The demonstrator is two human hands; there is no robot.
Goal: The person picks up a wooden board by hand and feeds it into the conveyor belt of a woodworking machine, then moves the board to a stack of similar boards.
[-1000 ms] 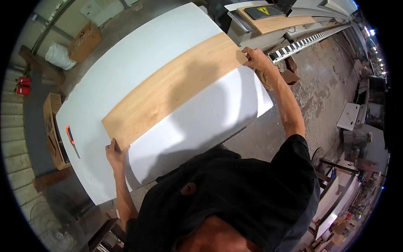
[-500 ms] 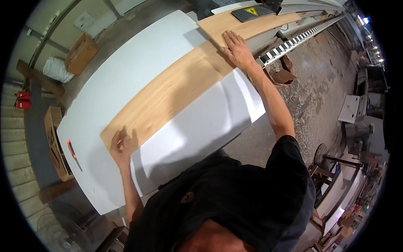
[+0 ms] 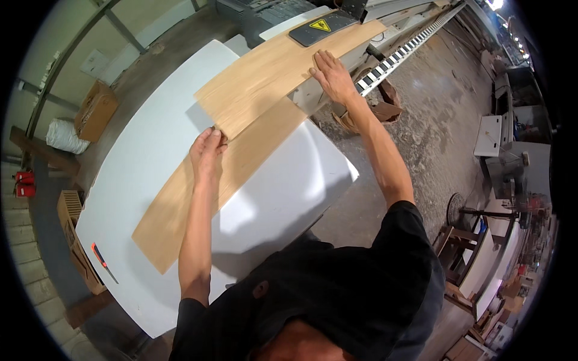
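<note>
My left hand (image 3: pixel 208 150) pinches the near left corner of a light wood-grain board (image 3: pixel 265 75). This upper board slopes up and away under a black guard plate (image 3: pixel 322 27) with a yellow warning triangle. My right hand (image 3: pixel 333 77) lies with its fingers stretched out on the board's right edge, close to the guard. A second wood-grain board (image 3: pixel 171 213) rests on the white sheet (image 3: pixel 129 162), partly overlapped by the upper board and partly hidden by my left forearm.
An orange and black utility knife (image 3: pixel 101 257) lies at the left of the white sheet. Beyond the right hand runs a black-and-white striped rail (image 3: pixel 403 54). A cardboard box (image 3: pixel 97 111) and a white sack (image 3: pixel 65 136) stand at the far left. On the right is a fan (image 3: pixel 456 209).
The upper board now reaches much farther left over the lower one. My left hand has left the lower board's end and taken hold of the upper board's corner. My right hand remains on the upper board.
</note>
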